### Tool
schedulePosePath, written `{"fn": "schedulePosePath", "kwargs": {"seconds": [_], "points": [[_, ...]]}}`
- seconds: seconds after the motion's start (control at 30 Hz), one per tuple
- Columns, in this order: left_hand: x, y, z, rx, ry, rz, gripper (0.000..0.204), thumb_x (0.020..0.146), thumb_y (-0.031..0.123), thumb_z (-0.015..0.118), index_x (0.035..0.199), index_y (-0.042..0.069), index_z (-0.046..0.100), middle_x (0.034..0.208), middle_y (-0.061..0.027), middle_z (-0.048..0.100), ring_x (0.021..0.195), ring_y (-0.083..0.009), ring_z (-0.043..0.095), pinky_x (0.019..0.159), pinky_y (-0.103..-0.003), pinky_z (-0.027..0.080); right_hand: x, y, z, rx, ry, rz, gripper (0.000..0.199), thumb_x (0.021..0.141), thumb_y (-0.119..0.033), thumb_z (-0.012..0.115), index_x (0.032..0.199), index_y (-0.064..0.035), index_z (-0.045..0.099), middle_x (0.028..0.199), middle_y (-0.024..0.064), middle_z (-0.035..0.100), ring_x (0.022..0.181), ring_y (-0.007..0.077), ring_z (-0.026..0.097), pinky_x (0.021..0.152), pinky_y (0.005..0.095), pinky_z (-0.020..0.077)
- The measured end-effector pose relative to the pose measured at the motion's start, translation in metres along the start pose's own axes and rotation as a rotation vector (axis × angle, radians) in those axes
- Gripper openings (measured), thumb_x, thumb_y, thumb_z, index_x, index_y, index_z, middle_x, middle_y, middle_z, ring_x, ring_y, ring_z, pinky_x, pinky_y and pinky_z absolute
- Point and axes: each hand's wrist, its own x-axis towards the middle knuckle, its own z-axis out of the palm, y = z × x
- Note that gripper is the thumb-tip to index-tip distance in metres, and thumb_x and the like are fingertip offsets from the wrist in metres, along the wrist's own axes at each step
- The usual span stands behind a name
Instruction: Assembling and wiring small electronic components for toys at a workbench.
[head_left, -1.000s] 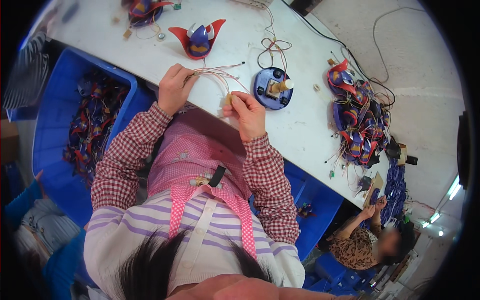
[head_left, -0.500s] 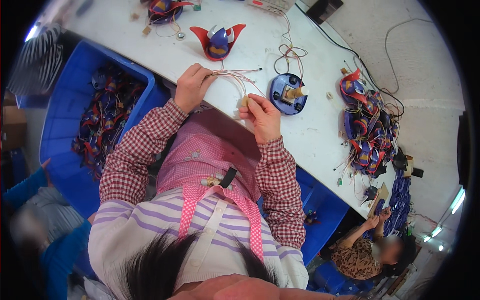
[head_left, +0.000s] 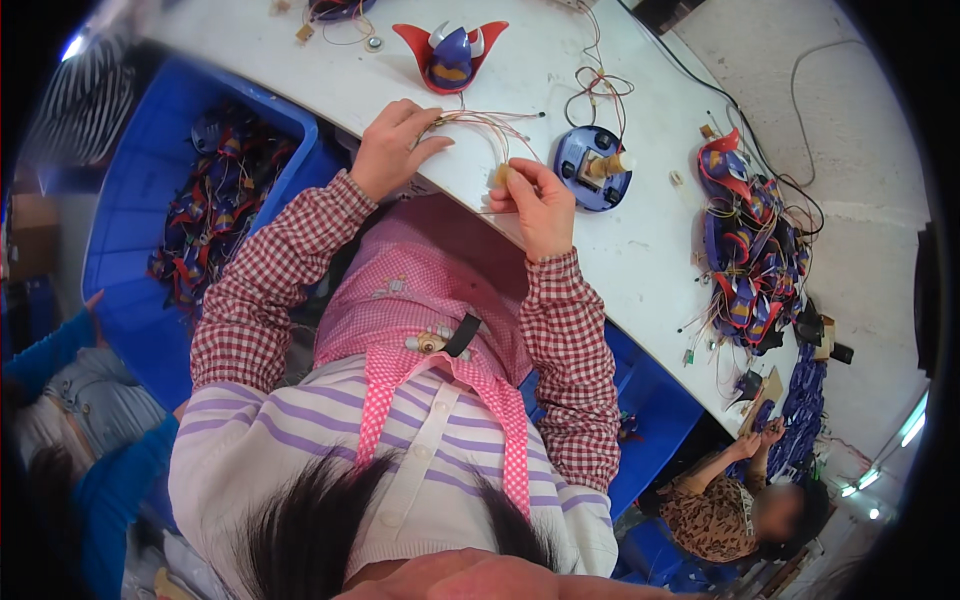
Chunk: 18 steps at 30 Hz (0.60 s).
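Observation:
My left hand (head_left: 395, 150) is at the table's near edge with thumb and fingers apart, its fingertips at a bundle of thin red and pale wires (head_left: 470, 118). With my right hand (head_left: 540, 205) I pinch a small tan, board-like piece (head_left: 501, 176) at the wires' near end. Just beyond the bundle a purple, red and white toy head (head_left: 452, 62) with wing-like red sides stands on the table, a lead running from its underside toward the wires. Right of my right hand lies a round blue base (head_left: 596, 190) with a tan post on it.
More wired toy heads (head_left: 745, 245) are heaped on the white table (head_left: 640, 260) at the right. A blue bin (head_left: 125, 230) full of similar parts stands at the left. Cables (head_left: 715, 85) run along the far edge. Co-workers sit at lower right (head_left: 715, 515) and lower left.
My left thumb has parted from the fingers at the wires. My right hand still pinches the tan piece. The whole view has shifted slightly, with table things appearing higher and further right.

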Motion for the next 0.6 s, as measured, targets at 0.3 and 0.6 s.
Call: {"fn": "schedulePosePath", "kwargs": {"seconds": [0.3, 0.6], "points": [[-0.110, 0.020, 0.003, -0.102, 0.114, -0.347, 0.034, 0.084, -0.001, 0.056, 0.118, 0.000, 0.054, 0.096, -0.0103, 0.055, 0.075, -0.0182, 0.053, 0.069, -0.025, 0.046, 0.010, 0.007, -0.014, 0.077, -0.032, 0.008, 0.021, 0.088, -0.004, 0.055, 0.108, 0.0048, 0.058, 0.081, 0.0116, 0.062, 0.064, 0.0142, 0.061, 0.058, 0.0218, 0.0532], [-0.116, 0.021, 0.007, -0.670, -0.213, -0.756, 0.030, 0.089, 0.006, 0.053, 0.119, -0.001, 0.052, 0.092, -0.0073, 0.058, 0.073, -0.0122, 0.055, 0.065, -0.020, 0.046, 0.005, 0.006, -0.020, 0.196, -0.119, 0.013, 0.027, 0.088, -0.001, 0.056, 0.114, 0.0040, 0.054, 0.087, 0.0125, 0.061, 0.070, 0.0148, 0.061, 0.065, 0.0230, 0.0537]]}}
